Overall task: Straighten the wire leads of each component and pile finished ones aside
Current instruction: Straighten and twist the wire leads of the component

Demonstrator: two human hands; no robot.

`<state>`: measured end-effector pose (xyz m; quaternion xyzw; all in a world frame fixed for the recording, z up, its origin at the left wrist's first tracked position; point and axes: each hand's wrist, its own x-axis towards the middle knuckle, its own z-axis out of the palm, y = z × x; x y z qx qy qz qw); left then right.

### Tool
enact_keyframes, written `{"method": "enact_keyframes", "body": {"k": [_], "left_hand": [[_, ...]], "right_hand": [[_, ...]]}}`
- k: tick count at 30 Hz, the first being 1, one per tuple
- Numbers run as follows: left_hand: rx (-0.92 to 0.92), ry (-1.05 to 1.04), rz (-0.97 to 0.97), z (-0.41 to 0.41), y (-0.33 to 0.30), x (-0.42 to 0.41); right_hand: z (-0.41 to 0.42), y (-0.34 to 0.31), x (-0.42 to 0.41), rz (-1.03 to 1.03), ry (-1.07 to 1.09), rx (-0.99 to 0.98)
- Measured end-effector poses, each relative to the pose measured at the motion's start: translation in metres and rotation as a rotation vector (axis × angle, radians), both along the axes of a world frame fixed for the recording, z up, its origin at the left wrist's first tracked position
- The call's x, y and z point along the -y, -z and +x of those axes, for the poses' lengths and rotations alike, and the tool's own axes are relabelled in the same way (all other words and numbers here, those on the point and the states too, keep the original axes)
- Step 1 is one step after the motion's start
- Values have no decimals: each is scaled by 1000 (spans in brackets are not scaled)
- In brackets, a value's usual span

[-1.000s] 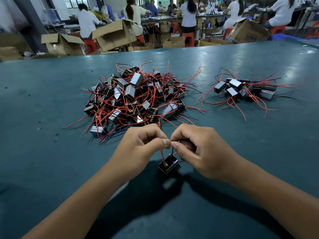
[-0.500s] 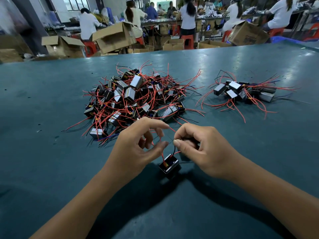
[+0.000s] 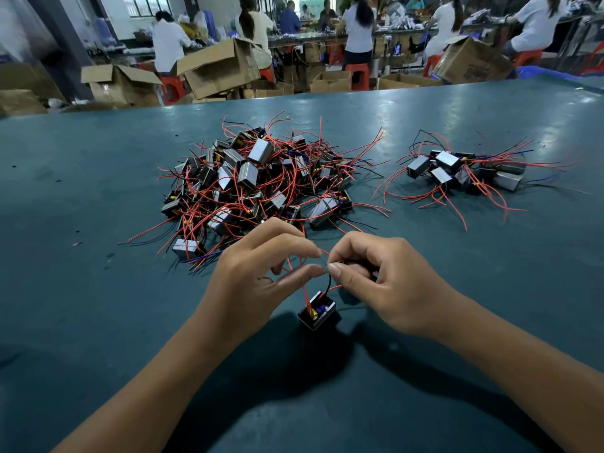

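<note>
A small black component with red and black leads hangs just above the green table, below my two hands. My right hand pinches the black lead between thumb and forefinger. My left hand meets it fingertip to fingertip, its thumb and forefinger closing on the same lead while a red lead runs past its fingers. A large tangled heap of components with red wires lies beyond my hands. A smaller pile of components lies at the right.
Past the table's far edge stand open cardboard boxes and red stools. Several people in white tops work at benches in the background.
My left hand let go of the leads half a second ago, spread its fingers, and has now closed back toward my right hand's fingertips. The component stayed hanging below.
</note>
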<state>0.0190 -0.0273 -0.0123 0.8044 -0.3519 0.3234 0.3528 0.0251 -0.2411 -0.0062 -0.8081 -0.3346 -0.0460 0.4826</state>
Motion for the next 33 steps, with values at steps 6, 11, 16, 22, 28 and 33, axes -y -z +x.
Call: {"method": "enact_keyframes", "body": {"k": [6, 11, 16, 22, 28, 33], "left_hand": [[-11, 12, 3, -2, 1, 2], [-28, 25, 3, -1, 2, 2], [-35, 63, 40, 1, 1, 1], [-22, 64, 65, 1, 0, 1], [11, 114, 32, -1, 0, 3], [-37, 167, 12, -1, -2, 1]], "right_hand": [[0, 0, 0, 16, -4, -21], [-1, -1, 0, 29, -5, -40], [1, -1, 2, 28, -59, -141], [1, -2, 2, 43, -88, -186], [1, -2, 2, 44, -112, -210], [0, -2, 3, 56, -132, -241]]}}
